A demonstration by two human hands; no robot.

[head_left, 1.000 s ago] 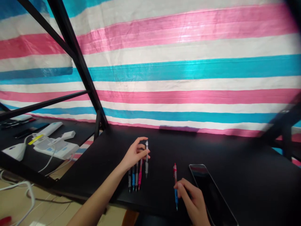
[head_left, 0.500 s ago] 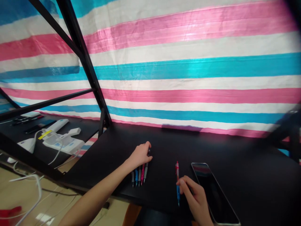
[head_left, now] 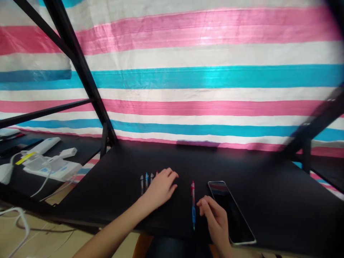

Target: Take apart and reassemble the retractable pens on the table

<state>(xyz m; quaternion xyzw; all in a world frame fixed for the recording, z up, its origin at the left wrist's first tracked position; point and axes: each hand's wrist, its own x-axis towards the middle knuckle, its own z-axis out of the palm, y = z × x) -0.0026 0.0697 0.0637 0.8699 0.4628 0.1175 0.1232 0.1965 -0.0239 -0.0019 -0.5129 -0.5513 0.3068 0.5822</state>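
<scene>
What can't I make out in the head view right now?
All in the head view:
- Lower parts of the grouped pens: hidden behind the left hand and forearm.
- Whether the left hand grips a pen: its back covers whatever lies beneath.
- Part of the phone's left edge: behind the right hand.
- White device: cut off by the left picture edge.

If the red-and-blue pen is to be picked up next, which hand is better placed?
Probably the right hand: its curled fingers are just beside the red-and-blue pen. The left hand is farther away, partly covering the row of pens.
</scene>
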